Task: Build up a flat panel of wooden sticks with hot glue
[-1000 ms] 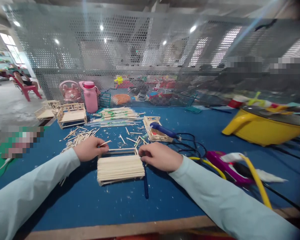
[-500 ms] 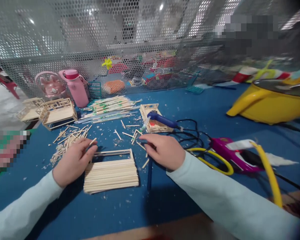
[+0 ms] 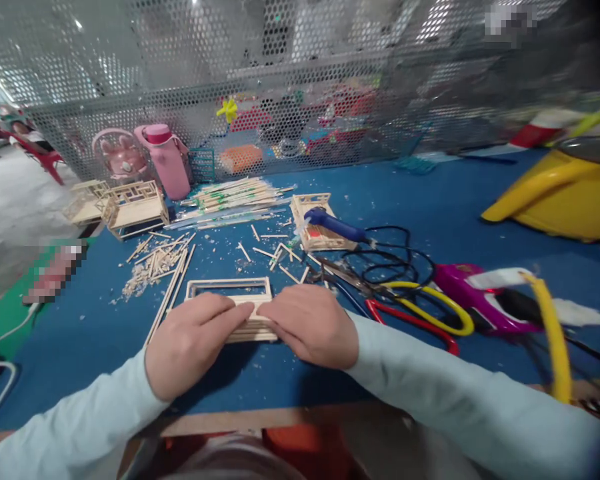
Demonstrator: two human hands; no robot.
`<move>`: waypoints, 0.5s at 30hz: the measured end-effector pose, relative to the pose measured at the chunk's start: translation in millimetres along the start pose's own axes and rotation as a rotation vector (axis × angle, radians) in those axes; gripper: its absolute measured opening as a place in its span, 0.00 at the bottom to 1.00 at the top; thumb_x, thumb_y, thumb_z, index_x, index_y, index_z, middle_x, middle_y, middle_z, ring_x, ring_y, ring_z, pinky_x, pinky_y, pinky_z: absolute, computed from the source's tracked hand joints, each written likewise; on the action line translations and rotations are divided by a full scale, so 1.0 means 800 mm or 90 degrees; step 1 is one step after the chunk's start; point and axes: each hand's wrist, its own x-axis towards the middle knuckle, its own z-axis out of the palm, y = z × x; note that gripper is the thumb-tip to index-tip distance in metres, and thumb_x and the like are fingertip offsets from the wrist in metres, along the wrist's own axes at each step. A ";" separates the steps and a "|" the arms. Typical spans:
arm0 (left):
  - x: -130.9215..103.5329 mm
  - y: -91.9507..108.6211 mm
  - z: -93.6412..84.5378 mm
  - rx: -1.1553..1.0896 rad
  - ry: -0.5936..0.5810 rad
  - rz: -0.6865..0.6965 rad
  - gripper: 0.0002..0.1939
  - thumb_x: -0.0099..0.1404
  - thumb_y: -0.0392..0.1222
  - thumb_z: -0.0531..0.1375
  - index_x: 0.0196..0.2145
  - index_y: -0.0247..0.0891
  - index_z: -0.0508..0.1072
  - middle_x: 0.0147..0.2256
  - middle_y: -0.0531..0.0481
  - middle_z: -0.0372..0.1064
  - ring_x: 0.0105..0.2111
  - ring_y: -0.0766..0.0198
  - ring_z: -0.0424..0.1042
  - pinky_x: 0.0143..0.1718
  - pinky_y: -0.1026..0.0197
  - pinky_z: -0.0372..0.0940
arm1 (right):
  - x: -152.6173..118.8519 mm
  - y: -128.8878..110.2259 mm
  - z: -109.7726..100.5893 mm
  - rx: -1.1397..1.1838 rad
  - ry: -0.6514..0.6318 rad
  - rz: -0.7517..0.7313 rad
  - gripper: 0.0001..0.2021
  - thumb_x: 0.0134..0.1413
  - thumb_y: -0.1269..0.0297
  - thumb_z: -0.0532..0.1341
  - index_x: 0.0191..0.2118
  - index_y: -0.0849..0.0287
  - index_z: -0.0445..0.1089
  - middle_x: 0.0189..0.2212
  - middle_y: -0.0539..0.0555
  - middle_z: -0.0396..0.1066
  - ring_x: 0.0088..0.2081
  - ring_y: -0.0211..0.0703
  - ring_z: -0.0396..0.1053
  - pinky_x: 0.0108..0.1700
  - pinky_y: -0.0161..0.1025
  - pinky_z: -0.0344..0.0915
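A small panel of pale wooden sticks (image 3: 253,331) lies on the blue table, its sticks laid side by side. At its far side is an open rectangular stick frame (image 3: 229,283). From the left, my left hand (image 3: 193,337) lies over the panel, fingers together and pressing on the sticks. My right hand (image 3: 313,323) covers the panel's right end, fingertips close to the left thumb. Both hands hide much of the panel. Two long thin sticks (image 3: 173,293) rest left of it. Further back, a blue glue gun (image 3: 335,225) leans across a small stick-built piece (image 3: 313,207).
Stick offcuts (image 3: 155,263) lie behind my left hand, with bundled sticks (image 3: 240,197) beyond. Stick-built benches (image 3: 135,210) and a pink bottle (image 3: 170,163) stand back left. Red-looped handles (image 3: 415,327), black cables (image 3: 393,250) and a purple device (image 3: 463,287) lie right.
My left hand has moved from beside the panel, where it pinched a short stick, onto the panel. My right hand has come left from the loose sticks onto it. The view has shifted.
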 end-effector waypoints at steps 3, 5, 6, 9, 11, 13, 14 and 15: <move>-0.001 -0.018 -0.010 0.048 0.094 -0.102 0.11 0.63 0.37 0.53 0.41 0.37 0.72 0.39 0.45 0.70 0.39 0.62 0.69 0.40 0.62 0.65 | -0.011 0.011 -0.005 0.045 0.001 0.088 0.11 0.57 0.69 0.51 0.31 0.63 0.69 0.22 0.54 0.70 0.25 0.38 0.65 0.28 0.36 0.58; -0.007 -0.036 -0.020 0.087 0.228 -0.249 0.11 0.64 0.38 0.51 0.38 0.39 0.73 0.37 0.48 0.71 0.37 0.63 0.70 0.39 0.62 0.65 | -0.016 0.018 -0.008 0.082 0.000 0.164 0.13 0.59 0.69 0.49 0.30 0.63 0.68 0.23 0.54 0.69 0.26 0.37 0.65 0.29 0.34 0.59; -0.010 -0.044 -0.024 0.084 0.256 -0.299 0.11 0.64 0.39 0.50 0.37 0.39 0.73 0.34 0.48 0.71 0.35 0.63 0.70 0.38 0.61 0.65 | -0.018 0.021 -0.009 0.102 -0.009 0.200 0.13 0.59 0.69 0.48 0.30 0.62 0.68 0.23 0.53 0.69 0.26 0.37 0.65 0.30 0.34 0.60; -0.018 -0.062 -0.024 -0.007 0.122 -0.434 0.15 0.65 0.43 0.48 0.40 0.37 0.71 0.29 0.50 0.70 0.28 0.65 0.68 0.33 0.63 0.64 | -0.018 0.023 -0.008 0.174 -0.062 0.285 0.14 0.60 0.67 0.46 0.31 0.61 0.68 0.24 0.52 0.70 0.28 0.36 0.68 0.31 0.32 0.61; -0.023 -0.067 -0.016 -0.096 -0.025 -0.501 0.16 0.64 0.46 0.48 0.42 0.36 0.70 0.25 0.51 0.68 0.22 0.67 0.66 0.28 0.64 0.63 | -0.014 0.022 -0.005 0.212 -0.092 0.324 0.14 0.60 0.67 0.47 0.33 0.60 0.69 0.28 0.53 0.73 0.31 0.36 0.70 0.33 0.32 0.63; -0.029 -0.067 -0.006 -0.202 -0.109 -0.554 0.17 0.64 0.48 0.48 0.41 0.35 0.69 0.23 0.53 0.66 0.19 0.68 0.64 0.24 0.65 0.62 | -0.009 0.021 -0.001 0.231 -0.110 0.347 0.12 0.59 0.68 0.49 0.36 0.60 0.71 0.32 0.54 0.74 0.33 0.36 0.71 0.36 0.31 0.64; -0.032 -0.066 -0.002 -0.262 -0.123 -0.583 0.17 0.64 0.48 0.47 0.41 0.35 0.68 0.23 0.54 0.65 0.18 0.69 0.63 0.22 0.66 0.61 | -0.007 0.020 0.001 0.232 -0.116 0.358 0.12 0.58 0.68 0.50 0.36 0.60 0.71 0.32 0.53 0.75 0.34 0.36 0.71 0.36 0.31 0.65; -0.035 -0.064 0.002 -0.316 -0.117 -0.618 0.17 0.64 0.48 0.47 0.42 0.36 0.67 0.24 0.54 0.64 0.17 0.70 0.62 0.20 0.67 0.60 | -0.005 0.020 0.003 0.229 -0.123 0.366 0.11 0.57 0.69 0.51 0.37 0.60 0.72 0.32 0.53 0.75 0.33 0.36 0.72 0.36 0.31 0.65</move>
